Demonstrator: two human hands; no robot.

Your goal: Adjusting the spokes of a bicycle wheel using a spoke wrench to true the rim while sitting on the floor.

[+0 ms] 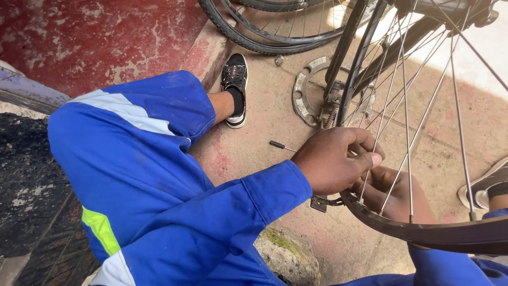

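Steel spokes (407,132) of black bicycle wheel rim (423,230) | left hand (333,161): fingers pinched on one spoke near rim | right hand (394,193): behind spokes, grip cannot be told | black-handled screwdriver (282,146) on concrete floor (264,122) near left hand.

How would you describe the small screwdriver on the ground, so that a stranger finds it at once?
Start at the black sneaker on the concrete floor, then look down toward the left hand. The screwdriver lies flat just left of that hand. Its short black handle and thin shank distinguish it from the round metal ring farther up.
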